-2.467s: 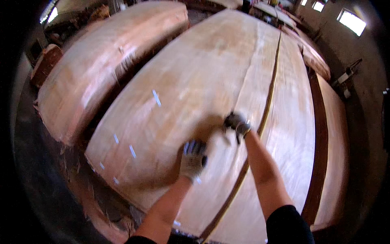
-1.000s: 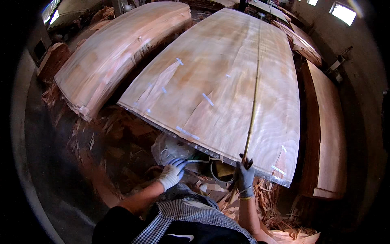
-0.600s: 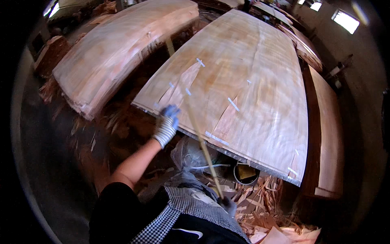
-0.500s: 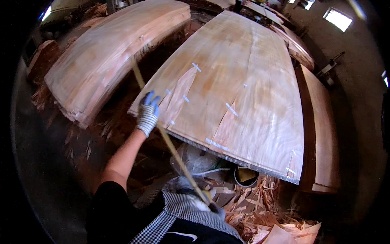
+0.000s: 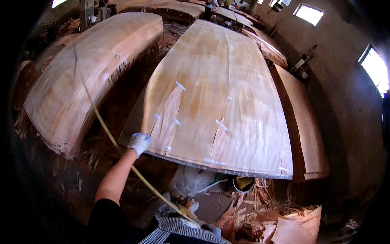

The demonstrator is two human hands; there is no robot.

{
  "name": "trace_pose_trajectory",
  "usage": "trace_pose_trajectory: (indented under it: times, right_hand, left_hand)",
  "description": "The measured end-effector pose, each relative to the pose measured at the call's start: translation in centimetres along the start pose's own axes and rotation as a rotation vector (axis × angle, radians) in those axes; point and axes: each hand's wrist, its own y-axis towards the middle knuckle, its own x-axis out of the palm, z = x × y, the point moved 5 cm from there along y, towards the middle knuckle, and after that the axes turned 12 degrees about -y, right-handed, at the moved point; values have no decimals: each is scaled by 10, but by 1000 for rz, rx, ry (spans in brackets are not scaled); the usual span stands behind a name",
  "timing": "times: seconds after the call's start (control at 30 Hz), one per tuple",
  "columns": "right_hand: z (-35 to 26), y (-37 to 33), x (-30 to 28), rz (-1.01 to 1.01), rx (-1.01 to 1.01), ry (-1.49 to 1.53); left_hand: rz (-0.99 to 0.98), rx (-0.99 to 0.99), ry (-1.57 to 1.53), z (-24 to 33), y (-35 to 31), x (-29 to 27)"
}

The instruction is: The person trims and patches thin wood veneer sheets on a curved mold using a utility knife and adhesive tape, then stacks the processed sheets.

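Note:
My left hand [image 5: 139, 143], in a white glove with blue fingertips, is closed on the near left corner of a large wood veneer sheet [image 5: 211, 97]. Along that side the sheet's edge curls upward. Short strips of white tape [image 5: 221, 125] lie across several pointed inset pieces of veneer in it. A long thin yellowish stick [image 5: 106, 129] slants from the lower edge, beside my left forearm, toward the far left. At the stick's lower end my right hand [image 5: 215, 231], gloved, shows only in part and appears closed around it.
A thick curved stack of veneer [image 5: 89, 69] stands to the left, and a narrower stack [image 5: 306, 122] along the right. Below the near edge are a dark bucket [image 5: 243, 184], clear plastic [image 5: 191, 181] and heaped veneer scraps [image 5: 296, 229]. A wall with windows [image 5: 308, 15] runs on the right.
My left hand has gone from lying spread on the sheet to gripping its corner, and the left edge now curls up. The stick has swung left, off the sheet. The view has shifted.

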Motion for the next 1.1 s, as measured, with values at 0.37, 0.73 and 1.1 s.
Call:
trace_pose_trajectory:
  times: [0.37,0.73,1.1]
  right_hand:
    - [-14,-6,5,403,-68,121]
    - [-133,51,-42,370,-88,436]
    - [-106,43,-216,111,-84,976]
  left_hand:
    - [-227,263,-1576,171,-13,-28]
    - [117,-446,-1469,-107,-12,-15]
    - [2,-463,-866,44,-4,116]
